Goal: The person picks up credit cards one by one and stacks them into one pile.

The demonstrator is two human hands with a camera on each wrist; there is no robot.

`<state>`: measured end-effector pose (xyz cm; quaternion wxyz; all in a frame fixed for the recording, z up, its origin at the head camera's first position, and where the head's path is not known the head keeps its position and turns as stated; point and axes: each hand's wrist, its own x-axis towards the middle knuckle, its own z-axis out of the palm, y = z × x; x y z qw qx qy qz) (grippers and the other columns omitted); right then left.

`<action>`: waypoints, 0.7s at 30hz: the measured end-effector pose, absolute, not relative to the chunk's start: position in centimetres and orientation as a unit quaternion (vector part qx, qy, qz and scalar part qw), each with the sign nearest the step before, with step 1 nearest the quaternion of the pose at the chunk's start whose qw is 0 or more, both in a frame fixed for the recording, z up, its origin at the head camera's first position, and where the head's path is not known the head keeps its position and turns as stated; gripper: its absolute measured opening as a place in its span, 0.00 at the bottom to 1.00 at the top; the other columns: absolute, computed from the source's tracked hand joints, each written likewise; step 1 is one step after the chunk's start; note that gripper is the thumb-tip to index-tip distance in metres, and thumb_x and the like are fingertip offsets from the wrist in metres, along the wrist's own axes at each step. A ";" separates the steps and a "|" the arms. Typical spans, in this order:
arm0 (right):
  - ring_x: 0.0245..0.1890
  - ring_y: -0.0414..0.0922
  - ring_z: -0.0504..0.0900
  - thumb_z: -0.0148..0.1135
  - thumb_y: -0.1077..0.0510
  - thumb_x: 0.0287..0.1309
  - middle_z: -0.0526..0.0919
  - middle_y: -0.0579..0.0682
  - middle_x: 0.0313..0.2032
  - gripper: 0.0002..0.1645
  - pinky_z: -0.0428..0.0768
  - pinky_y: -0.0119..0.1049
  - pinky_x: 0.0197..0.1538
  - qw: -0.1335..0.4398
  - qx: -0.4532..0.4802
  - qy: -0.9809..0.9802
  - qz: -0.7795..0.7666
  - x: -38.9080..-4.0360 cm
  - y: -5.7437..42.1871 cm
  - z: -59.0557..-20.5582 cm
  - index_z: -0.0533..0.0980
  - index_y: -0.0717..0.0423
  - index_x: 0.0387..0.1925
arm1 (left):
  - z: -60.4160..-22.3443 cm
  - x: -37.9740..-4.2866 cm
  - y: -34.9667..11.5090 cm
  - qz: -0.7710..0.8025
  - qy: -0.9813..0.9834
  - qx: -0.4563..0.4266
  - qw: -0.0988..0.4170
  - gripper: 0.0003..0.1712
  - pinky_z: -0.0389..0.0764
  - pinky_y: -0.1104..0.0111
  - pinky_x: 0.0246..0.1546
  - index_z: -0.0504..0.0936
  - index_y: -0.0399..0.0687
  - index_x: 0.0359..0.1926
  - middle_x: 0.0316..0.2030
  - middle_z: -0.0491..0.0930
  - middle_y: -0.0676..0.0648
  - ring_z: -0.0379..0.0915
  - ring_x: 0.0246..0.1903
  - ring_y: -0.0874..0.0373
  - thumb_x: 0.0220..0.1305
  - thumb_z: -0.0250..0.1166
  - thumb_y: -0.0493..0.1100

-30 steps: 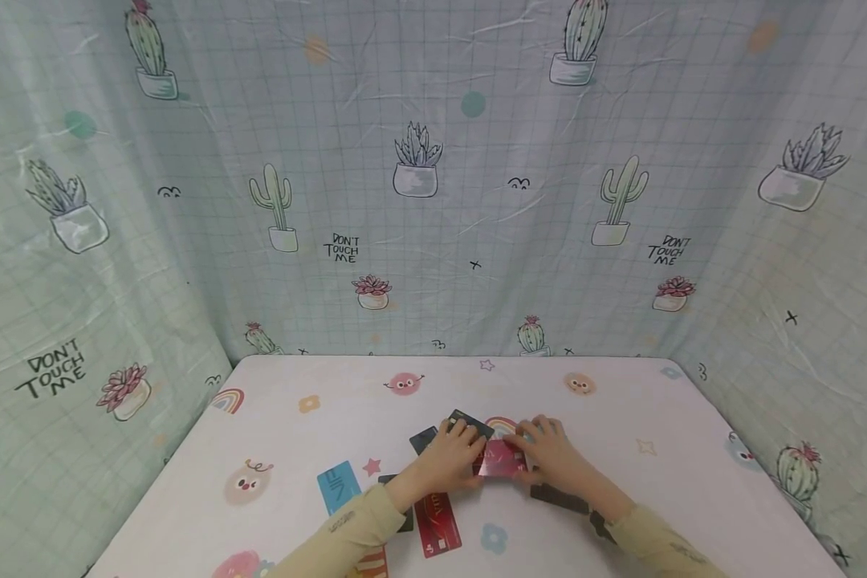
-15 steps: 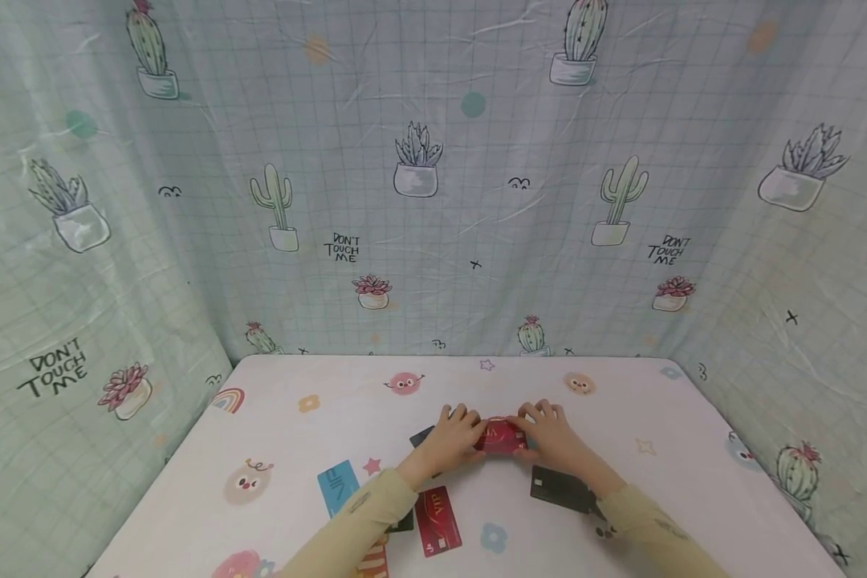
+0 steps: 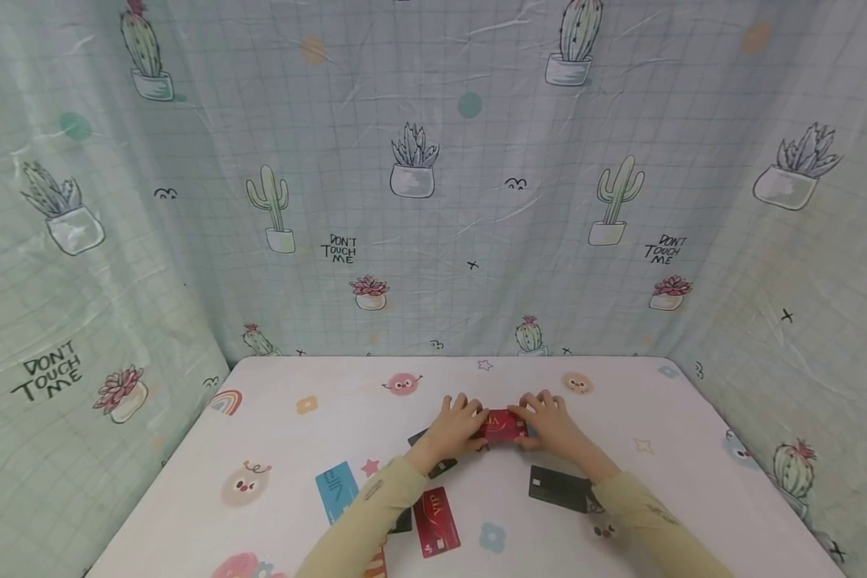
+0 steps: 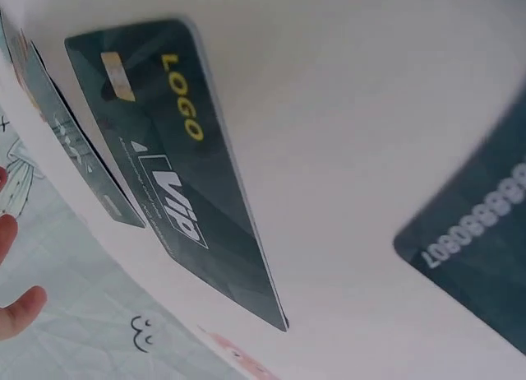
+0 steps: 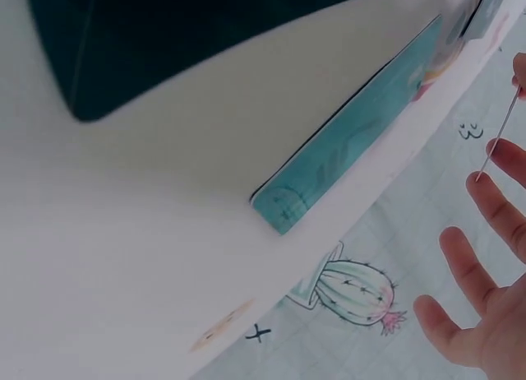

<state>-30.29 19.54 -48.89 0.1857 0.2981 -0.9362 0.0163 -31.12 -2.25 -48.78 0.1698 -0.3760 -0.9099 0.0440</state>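
Observation:
In the head view, a red VIP card [image 3: 502, 426] is held up level between my two hands, near the middle of the table. My left hand [image 3: 453, 432] pinches its left end, and my right hand [image 3: 553, 430] pinches the right end. From the right wrist, the card shows edge-on as a thin line beside the fingertips [image 5: 479, 183]. Only fingertips [image 4: 29, 306] appear at the left edge of the left wrist view. Below my left hand lies a dark card [image 3: 442, 469], partly covered. A dark green card [image 4: 168, 158] marked LOGO and Vip lies flat there.
Nearer the body lie another red VIP card [image 3: 437, 522], a blue card [image 3: 337, 490], a dark card [image 3: 403, 522] and an orange striped card [image 3: 377, 563], some partly under my left sleeve. A black card [image 3: 558, 488] lies below my right forearm. A teal card [image 5: 353, 125] shows from the right wrist.
Both hands have moved away from the body with the red card between them, and the card's face has turned more into view. The black card at the right is less covered.

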 end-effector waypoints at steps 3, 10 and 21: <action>0.37 0.47 0.65 0.66 0.42 0.41 0.71 0.47 0.40 0.31 0.66 0.44 0.37 0.191 0.297 -0.936 0.005 -30.6 19.6 -49.0 0.74 0.49 0.48 | -48.8 -31.5 -2.2 0.038 -0.912 -0.371 0.174 0.28 0.68 0.56 0.47 0.73 0.53 0.54 0.46 0.74 0.52 0.63 0.44 0.56 0.53 0.60 0.59; 0.35 0.48 0.65 0.66 0.43 0.41 0.72 0.49 0.39 0.30 0.68 0.45 0.36 0.189 0.286 -0.940 0.000 -31.4 19.4 -49.1 0.75 0.50 0.48 | -49.8 -32.7 -1.9 0.027 -0.920 -0.353 0.169 0.28 0.68 0.53 0.47 0.72 0.55 0.55 0.47 0.73 0.53 0.63 0.45 0.55 0.54 0.59 0.59; 0.36 0.49 0.65 0.66 0.43 0.41 0.72 0.49 0.39 0.30 0.67 0.46 0.35 0.167 0.273 -0.948 0.011 -33.1 19.4 -49.9 0.75 0.50 0.47 | -50.7 -33.6 -1.3 0.025 -0.932 -0.318 0.169 0.28 0.65 0.52 0.47 0.72 0.55 0.55 0.48 0.73 0.53 0.62 0.44 0.54 0.54 0.59 0.59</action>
